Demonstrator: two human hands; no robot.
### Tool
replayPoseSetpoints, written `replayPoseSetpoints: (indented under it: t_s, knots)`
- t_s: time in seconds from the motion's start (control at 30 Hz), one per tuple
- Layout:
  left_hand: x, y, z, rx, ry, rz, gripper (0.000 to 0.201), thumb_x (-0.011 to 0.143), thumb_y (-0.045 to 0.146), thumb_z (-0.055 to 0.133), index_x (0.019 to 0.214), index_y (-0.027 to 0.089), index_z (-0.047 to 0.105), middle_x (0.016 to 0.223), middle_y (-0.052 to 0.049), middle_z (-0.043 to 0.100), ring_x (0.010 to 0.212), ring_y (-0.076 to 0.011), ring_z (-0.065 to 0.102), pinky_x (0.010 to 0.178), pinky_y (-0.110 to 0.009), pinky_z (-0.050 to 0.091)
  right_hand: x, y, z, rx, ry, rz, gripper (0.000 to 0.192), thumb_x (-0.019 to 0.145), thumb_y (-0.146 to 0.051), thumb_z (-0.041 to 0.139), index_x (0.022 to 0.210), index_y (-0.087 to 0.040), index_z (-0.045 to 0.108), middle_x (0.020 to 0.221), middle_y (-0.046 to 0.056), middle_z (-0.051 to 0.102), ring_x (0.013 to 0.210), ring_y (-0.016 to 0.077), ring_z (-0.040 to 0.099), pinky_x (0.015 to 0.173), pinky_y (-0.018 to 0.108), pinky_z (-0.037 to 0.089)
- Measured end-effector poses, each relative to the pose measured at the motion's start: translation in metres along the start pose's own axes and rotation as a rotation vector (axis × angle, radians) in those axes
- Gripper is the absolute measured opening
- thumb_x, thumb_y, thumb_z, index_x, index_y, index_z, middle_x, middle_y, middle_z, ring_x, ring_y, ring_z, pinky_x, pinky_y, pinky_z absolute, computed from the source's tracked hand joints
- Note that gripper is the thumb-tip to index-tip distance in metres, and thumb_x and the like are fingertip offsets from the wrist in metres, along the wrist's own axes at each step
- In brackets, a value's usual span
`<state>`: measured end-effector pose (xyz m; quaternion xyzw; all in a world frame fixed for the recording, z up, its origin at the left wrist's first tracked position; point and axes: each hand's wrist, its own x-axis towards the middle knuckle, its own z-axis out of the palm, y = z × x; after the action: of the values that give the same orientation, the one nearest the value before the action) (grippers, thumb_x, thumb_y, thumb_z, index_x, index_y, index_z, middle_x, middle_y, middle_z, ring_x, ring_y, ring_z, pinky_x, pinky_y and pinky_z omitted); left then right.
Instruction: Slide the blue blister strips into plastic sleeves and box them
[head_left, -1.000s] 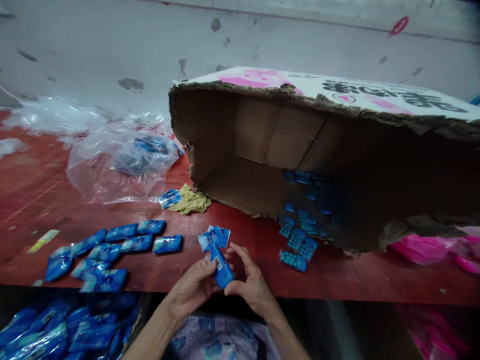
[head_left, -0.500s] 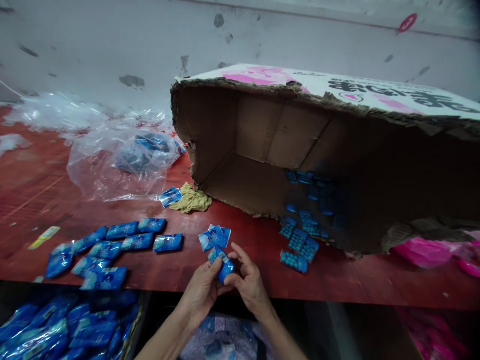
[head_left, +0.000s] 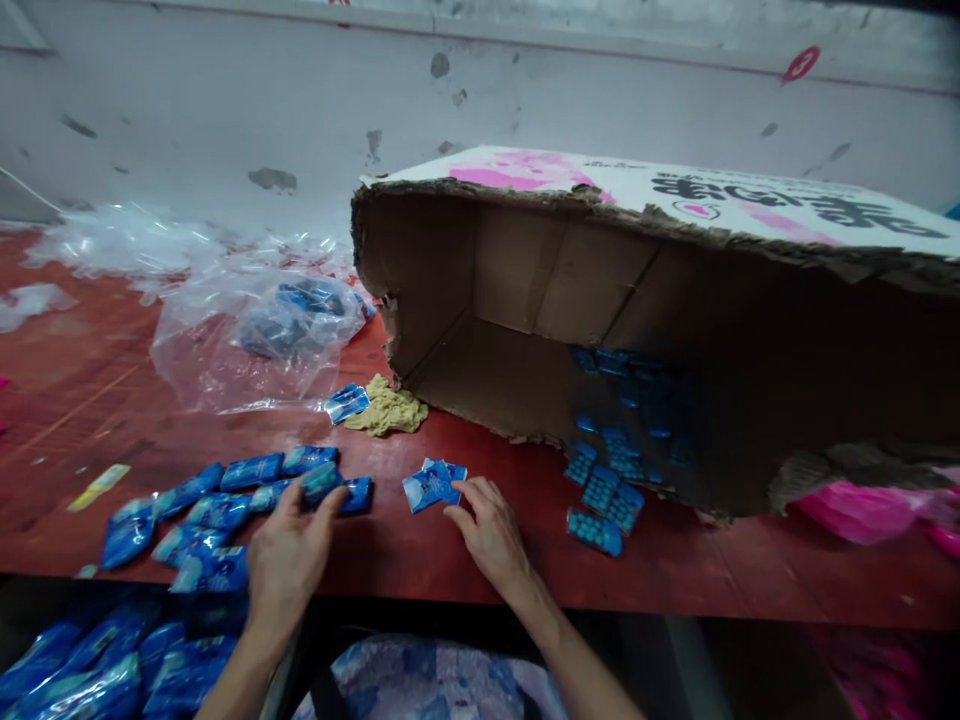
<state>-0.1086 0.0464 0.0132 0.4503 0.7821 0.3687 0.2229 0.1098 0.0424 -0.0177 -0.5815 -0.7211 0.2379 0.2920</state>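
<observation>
Left hand [head_left: 289, 555] pinched a blue packet [head_left: 321, 481] over the row of packets [head_left: 225, 490] near the worktop's [head_left: 465, 565] front edge, best set flush at row's end; right hand [head_left: 491, 530], fingers loosely spread, touched flat sachets [head_left: 433, 484].

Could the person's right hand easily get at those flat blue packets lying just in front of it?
Probably yes. The right hand rests on the red table with fingertips right at the small flat blue packets, and nothing lies between them.

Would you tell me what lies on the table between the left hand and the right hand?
In the head view, the left hand and right hand are separated mostly by bare red table; one blue packet lies just right of the left fingertips.
</observation>
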Motion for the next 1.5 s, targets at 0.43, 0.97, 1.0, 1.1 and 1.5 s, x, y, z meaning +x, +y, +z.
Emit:
replayPoseSetpoints:
  t_s: [0.43,0.97,1.0,1.1,1.5]
  knots:
    - [-0.05,-0.004,0.047,-0.064,0.02,0.422,0.036,0.077,0.03,0.054,0.111,0.017,0.055,0.119,-0.016,0.052,0.116,-0.0293,0.042,0.1,-0.042,0.028,0.051,0.001,0.02,-0.499,-0.139,-0.103,0.008,0.083,-0.02,0.054,0.086,-0.024,0.06,0.091,0.003,0.058,0.088,0.0204,0.05,0.074,0.031,0.033]
    - [-0.049,0.007,0.076,-0.804,-0.418,-0.44,0.043,0.059,0.037,0.069,0.09,0.013,0.052,0.059,0.002,0.058,0.034,-0.0072,0.046,0.031,-0.017,0.03,0.047,0.009,0.024,-0.49,-0.063,-0.181,0.01,0.084,-0.022,0.055,0.093,-0.02,0.06,0.09,0.006,0.058,0.086,0.0202,0.048,0.08,0.034,0.031]
    - [-0.049,0.005,0.075,-0.814,-0.432,-0.449,0.042,0.058,0.037,0.069,0.089,0.014,0.052,0.059,0.002,0.058,0.034,-0.0069,0.047,0.031,-0.017,0.029,0.048,0.009,0.023,-0.485,-0.069,-0.196,0.014,0.083,-0.023,0.056,0.097,-0.022,0.059,0.091,0.004,0.058,0.086,0.0193,0.048,0.08,0.033,0.031]
    - [-0.047,0.001,0.074,-0.835,-0.461,-0.473,0.041,0.059,0.038,0.068,0.087,0.014,0.051,0.06,0.002,0.058,0.034,-0.0069,0.047,0.031,-0.016,0.029,0.049,0.01,0.017,-0.468,-0.087,-0.235,0.016,0.081,-0.027,0.06,0.096,-0.031,0.06,0.089,-0.001,0.058,0.085,0.0163,0.048,0.081,0.031,0.031]
    - [-0.043,0.002,0.075,-0.826,-0.464,-0.476,0.038,0.059,0.035,0.069,0.086,0.013,0.053,0.058,0.001,0.058,0.032,-0.0075,0.047,0.03,-0.016,0.027,0.045,0.015,0.036,-0.532,0.014,-0.197,0.009,0.082,-0.014,0.051,0.084,-0.016,0.06,0.088,0.007,0.059,0.092,0.0213,0.047,0.096,0.043,0.028]
